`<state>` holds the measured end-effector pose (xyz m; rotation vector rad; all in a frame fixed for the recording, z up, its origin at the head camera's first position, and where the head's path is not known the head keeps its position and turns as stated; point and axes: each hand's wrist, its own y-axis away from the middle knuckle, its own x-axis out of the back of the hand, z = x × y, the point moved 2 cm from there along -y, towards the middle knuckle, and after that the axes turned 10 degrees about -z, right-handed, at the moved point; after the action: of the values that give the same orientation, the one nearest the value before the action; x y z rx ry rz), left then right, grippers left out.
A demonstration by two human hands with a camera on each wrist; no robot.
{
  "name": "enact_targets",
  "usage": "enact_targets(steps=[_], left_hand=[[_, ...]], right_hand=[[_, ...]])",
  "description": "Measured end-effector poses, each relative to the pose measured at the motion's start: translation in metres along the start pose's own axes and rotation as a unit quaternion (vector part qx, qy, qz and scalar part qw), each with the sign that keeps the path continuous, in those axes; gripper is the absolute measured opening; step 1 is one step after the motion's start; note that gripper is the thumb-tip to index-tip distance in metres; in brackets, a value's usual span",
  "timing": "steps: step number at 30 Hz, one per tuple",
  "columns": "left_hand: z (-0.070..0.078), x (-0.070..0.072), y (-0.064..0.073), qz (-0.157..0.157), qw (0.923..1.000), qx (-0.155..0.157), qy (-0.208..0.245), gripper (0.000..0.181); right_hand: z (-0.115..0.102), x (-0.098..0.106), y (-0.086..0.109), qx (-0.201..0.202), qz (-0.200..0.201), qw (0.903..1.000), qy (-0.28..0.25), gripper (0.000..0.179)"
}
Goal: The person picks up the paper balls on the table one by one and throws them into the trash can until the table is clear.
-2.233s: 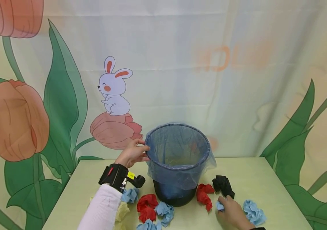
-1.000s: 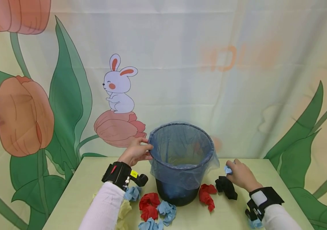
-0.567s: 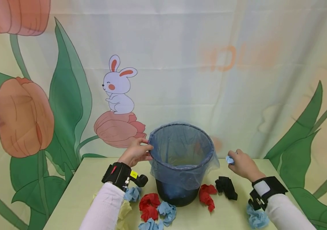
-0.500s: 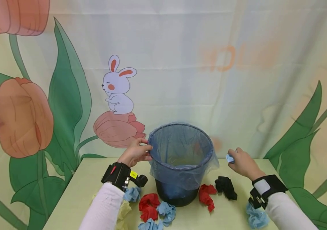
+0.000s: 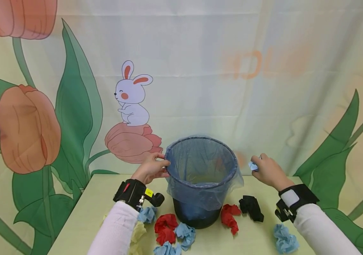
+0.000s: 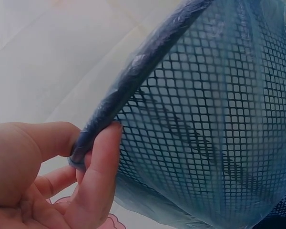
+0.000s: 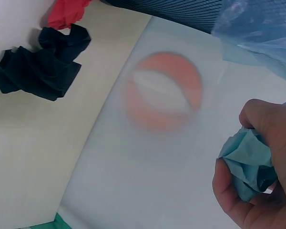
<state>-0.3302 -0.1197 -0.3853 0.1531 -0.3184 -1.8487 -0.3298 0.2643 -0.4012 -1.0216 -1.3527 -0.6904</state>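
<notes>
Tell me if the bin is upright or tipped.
Upright: the bin stands base down on the table, its mouth facing up.

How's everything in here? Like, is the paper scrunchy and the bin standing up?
Bin: upright, open on top.
Bag: lining the bin, folded over its rim.
Left hand: gripping the rim.
Held blue paper: crumpled, off the table.
Right hand: raised, gripping that paper.
Other blue papers: crumpled, on the table.
Red papers: crumpled, on the table.
Black paper: crumpled, on the table.
Yellow paper: crumpled, partly behind the left sleeve.
</notes>
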Motion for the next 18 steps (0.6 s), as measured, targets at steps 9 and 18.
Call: enact_targets(steps=[9, 18], left_hand=[[0.000, 0.000, -0.001, 0.000, 1.0000, -0.001, -0.003, 0.036], [-0.002, 0.001, -0.003, 0.001, 1.0000, -0.003, -0.005, 0.034]], right_hand=[[-0.010, 0.020, -0.011, 0.024, 0.012, 0.9996, 0.009, 0.025], [-0.020, 0.034, -0.023, 0.056, 0.031, 0.9975, 0.031, 0.023]])
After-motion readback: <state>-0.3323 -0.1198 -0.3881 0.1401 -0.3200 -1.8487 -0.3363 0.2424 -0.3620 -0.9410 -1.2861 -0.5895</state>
